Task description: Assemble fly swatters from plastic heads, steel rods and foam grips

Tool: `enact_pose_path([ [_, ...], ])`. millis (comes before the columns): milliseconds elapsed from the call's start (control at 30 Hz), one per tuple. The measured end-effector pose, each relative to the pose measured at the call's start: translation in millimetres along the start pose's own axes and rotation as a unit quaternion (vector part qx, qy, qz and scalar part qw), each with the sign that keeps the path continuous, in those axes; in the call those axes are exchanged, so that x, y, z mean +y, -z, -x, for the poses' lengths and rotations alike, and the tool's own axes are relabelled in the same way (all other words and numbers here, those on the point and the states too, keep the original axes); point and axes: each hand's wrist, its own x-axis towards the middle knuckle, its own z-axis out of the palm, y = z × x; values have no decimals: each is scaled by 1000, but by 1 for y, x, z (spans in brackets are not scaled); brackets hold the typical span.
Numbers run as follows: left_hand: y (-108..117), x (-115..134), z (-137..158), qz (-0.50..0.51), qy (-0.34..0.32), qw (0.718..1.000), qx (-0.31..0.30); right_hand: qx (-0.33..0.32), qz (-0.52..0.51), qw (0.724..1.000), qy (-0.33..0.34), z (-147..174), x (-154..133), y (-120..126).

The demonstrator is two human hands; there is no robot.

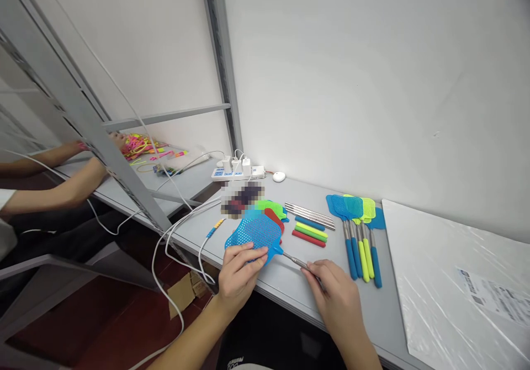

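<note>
Clock directions centre on the blue swatter head (260, 231), held just over the front part of the grey table (285, 287).

Left hand (240, 273), at 7 o'clock: fingers close together, laid across the lower face of the head; thumb hidden, so a full pinch cannot be confirmed. Right hand (337, 295), at 4 o'clock: thumb and forefinger pinch the metal rod (295, 260) that runs out from the head's neck. Whether the rod is fully seated cannot be told; no grip shows on it, though the right palm hides its far end.

Done, by appearance: five whole swatters (359, 240), blue and yellow, grouped farther out at 3 o'clock, each with head, rod and grip.

Left, judged from loose parts: spare rods (310, 215) between 2 and 3 o'clock; coloured grips (310, 233) at 3, nearer than the whole swatters; a green head (271, 208) and a red head (275, 218) near 1, partly covered. The current piece looks partway assembled.
</note>
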Motion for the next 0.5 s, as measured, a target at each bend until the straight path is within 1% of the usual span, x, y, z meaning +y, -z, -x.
enact_pose_path([
  [100,0,5,-1,9,0,1000,-5,24,52,998,27,-5,-5,7],
  [167,-1,9,-5,20,0,1000,-4,33,82,995,39,-9,-8,16],
  [233,-2,14,-13,32,-4,999,-8,39,99,993,46,-13,-11,28],
  [300,-2,22,-28,45,-21,998,-31,41,101,993,43,-15,-10,42],
  [367,1,34,-47,62,-40,995,-67,52,100,993,29,-14,-8,55],
  [433,2,53,-63,90,-51,990,-95,78,104,991,3,-9,-6,66],
  [500,0,76,-70,125,-59,986,-96,109,111,987,-30,-3,-7,75],
])
